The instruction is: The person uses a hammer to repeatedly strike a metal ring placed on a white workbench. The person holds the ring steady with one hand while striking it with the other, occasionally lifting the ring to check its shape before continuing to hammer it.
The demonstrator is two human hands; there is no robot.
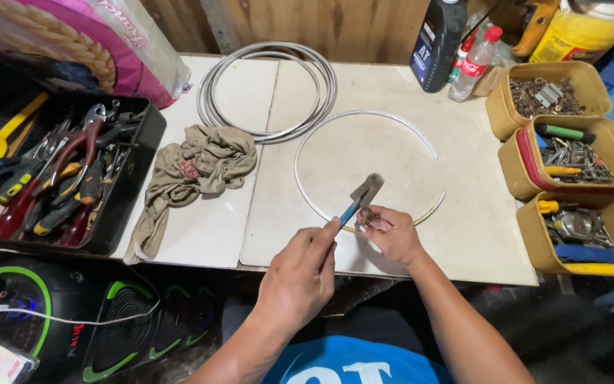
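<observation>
The left hand (pixel 298 274) is gripping a hammer (pixel 361 196) raised over the ring (pixel 307 142), which the right hand (pixel 391 231) is pinching flat against the table (pixel 463 235).

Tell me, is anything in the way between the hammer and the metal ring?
Nothing visible. The left hand holds the hammer just above the open metal ring, near the spot the right hand pinches. The rag and the coiled rings lie off to the side.
</observation>
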